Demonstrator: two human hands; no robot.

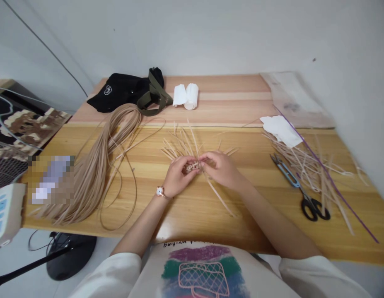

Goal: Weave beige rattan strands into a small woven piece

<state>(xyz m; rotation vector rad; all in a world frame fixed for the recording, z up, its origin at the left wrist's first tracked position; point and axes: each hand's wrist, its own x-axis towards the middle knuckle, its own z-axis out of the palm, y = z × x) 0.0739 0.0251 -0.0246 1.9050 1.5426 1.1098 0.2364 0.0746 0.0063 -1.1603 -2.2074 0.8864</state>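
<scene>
Together, my left hand and right hand pinch a small woven knot of pale cane between them, thin straight cane spokes fanning out around it; a long tan cane hank lies left, black-handled scissors right.

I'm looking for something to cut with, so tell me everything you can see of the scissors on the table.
The scissors lie flat and closed on the wooden table, tips pointing away and left. They have slim metal blades, blue shanks and a black plastic looped grip. Loose cane strips lie just beside them; any contact is unclear.
</scene>
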